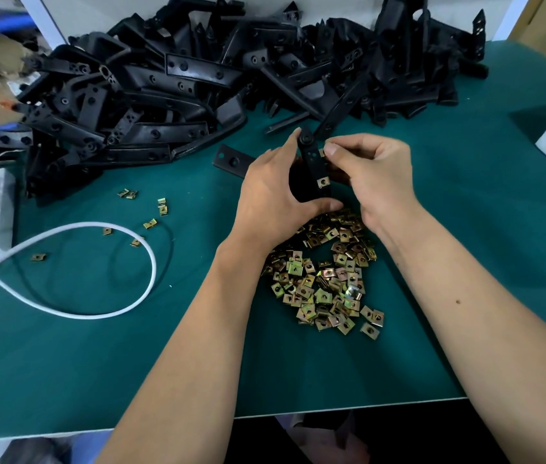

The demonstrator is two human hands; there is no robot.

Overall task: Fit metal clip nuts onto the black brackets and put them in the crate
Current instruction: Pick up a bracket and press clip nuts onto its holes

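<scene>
While the left hand [273, 192] is gripping a black bracket [311, 162] upright above the clip nut pile [325, 279], the right hand [373, 172] is pinching a clip nut [322, 152] w/ thumb & fingers against its edge; one nut [323, 182] is sitting lower on it.

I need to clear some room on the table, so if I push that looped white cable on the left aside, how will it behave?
The thin white cable lies in a loose loop on the green mat, so it is probably floppy and will deform rather than slide as one piece. It looks light. Its loop rings a few brass-coloured clip nuts, which it may drag along.
</scene>
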